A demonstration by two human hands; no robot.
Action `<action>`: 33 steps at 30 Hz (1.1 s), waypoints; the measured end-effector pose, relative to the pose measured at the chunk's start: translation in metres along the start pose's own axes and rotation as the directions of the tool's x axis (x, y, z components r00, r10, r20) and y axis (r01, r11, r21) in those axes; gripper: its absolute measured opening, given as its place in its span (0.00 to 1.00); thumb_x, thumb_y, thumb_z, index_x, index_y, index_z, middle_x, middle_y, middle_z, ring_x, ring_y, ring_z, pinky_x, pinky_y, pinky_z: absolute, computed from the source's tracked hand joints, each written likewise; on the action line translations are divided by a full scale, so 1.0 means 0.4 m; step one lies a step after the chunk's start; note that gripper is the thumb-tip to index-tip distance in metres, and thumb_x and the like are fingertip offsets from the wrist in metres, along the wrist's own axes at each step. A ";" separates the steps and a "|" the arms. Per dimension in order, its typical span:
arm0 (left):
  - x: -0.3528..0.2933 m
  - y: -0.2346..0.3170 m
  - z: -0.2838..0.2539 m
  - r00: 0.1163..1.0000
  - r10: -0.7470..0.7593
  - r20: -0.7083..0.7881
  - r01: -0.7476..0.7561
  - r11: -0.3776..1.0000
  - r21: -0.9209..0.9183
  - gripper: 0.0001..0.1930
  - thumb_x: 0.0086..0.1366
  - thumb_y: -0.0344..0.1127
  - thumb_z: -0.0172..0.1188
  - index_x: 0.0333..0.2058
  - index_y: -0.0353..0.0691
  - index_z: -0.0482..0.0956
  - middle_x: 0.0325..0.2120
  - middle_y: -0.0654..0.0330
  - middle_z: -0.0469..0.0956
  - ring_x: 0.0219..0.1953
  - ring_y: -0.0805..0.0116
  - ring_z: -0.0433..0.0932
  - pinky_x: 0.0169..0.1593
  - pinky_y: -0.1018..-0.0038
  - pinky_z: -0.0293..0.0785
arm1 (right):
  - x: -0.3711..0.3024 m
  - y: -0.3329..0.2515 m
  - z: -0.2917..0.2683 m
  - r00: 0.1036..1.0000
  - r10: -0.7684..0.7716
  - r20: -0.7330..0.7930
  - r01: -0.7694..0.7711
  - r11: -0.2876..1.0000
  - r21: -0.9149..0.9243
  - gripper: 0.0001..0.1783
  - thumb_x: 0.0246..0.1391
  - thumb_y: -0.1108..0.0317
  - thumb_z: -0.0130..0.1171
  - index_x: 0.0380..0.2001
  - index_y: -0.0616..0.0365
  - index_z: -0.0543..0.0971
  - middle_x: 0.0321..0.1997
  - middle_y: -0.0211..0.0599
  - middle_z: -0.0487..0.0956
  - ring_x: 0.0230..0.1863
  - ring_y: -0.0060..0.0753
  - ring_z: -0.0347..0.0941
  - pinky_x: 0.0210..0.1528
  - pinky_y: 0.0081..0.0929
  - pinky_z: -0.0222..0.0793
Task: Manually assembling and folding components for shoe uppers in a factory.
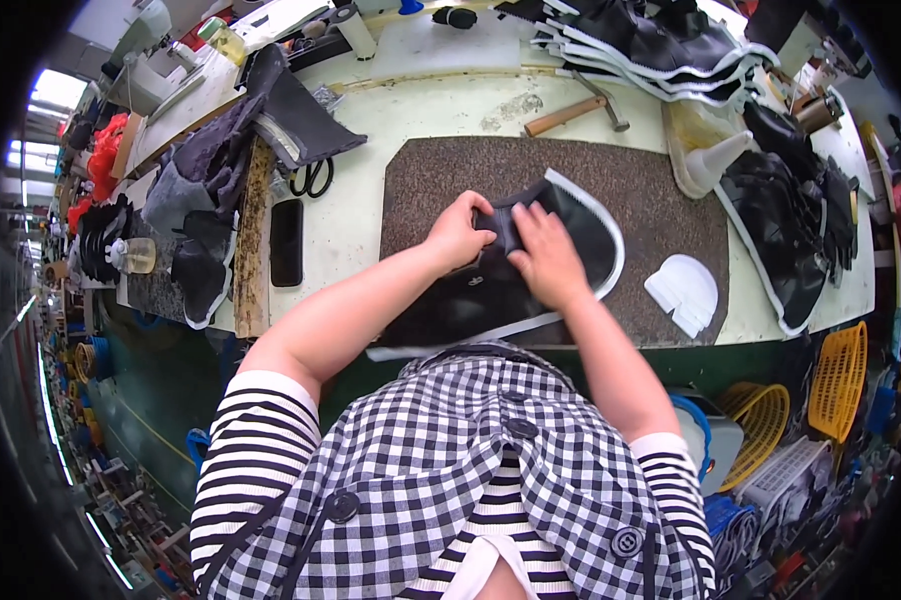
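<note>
A black leather-like piece [451,312] with a white edge strip lies on the brown speckled mat in front of me. It looks like a shoe or boot upper. My left hand [459,236] is closed on a folded part near its middle, thumb and fingers pinching the dark material. Beside it, my right hand [549,256] lies on the piece with its fingers stretched out, the fingertips close to the same fold. What sits under both palms is hidden.
A white template [683,294] lies on the mat [451,170]. Beyond it are a hammer [569,116] and a pale cone-topped container [719,165]. Black pieces [786,230] lie at right. At left are a phone [287,243], black-handled scissors [313,180] and dark fabric [203,165].
</note>
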State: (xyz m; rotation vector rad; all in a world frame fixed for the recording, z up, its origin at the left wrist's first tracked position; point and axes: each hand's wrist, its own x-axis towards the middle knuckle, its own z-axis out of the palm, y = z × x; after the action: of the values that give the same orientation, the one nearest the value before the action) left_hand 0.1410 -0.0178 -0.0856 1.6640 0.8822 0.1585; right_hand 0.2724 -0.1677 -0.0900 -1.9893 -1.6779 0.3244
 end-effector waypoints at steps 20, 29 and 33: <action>-0.154 0.252 -0.075 0.834 0.328 0.444 -0.551 0.447 0.704 0.35 0.50 0.21 0.58 0.57 0.58 0.71 0.30 0.66 0.74 0.38 0.66 0.77 0.61 0.54 0.59 | 0.016 -0.011 -0.254 0.894 -0.007 -0.449 0.087 0.983 0.159 0.44 0.46 0.65 0.63 0.66 0.53 0.57 0.72 0.42 0.55 0.73 0.47 0.45 0.71 0.47 0.40; -0.174 0.329 -0.043 0.713 0.609 0.347 -0.682 0.485 0.548 0.09 0.53 0.33 0.63 0.35 0.43 0.80 0.28 0.60 0.80 0.36 0.61 0.79 0.64 0.55 0.58 | -0.003 -0.084 -0.348 0.975 0.120 -0.185 0.030 0.760 0.650 0.17 0.32 0.70 0.74 0.28 0.56 0.78 0.28 0.33 0.77 0.33 0.35 0.75 0.38 0.30 0.70; -0.212 0.485 0.015 0.493 0.749 0.442 -0.807 0.205 0.554 0.07 0.54 0.33 0.63 0.33 0.43 0.80 0.26 0.63 0.79 0.33 0.65 0.79 0.62 0.53 0.61 | -0.094 0.028 -0.409 0.982 0.099 -0.161 0.007 0.831 0.556 0.16 0.35 0.71 0.72 0.32 0.56 0.79 0.31 0.32 0.78 0.37 0.31 0.75 0.44 0.29 0.69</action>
State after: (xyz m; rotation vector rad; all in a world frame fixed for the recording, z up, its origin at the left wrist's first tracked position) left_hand 0.1740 -0.0804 0.1141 2.7662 -0.1742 0.4999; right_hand 0.3547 -0.2425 0.0361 -1.5649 -1.2352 0.5575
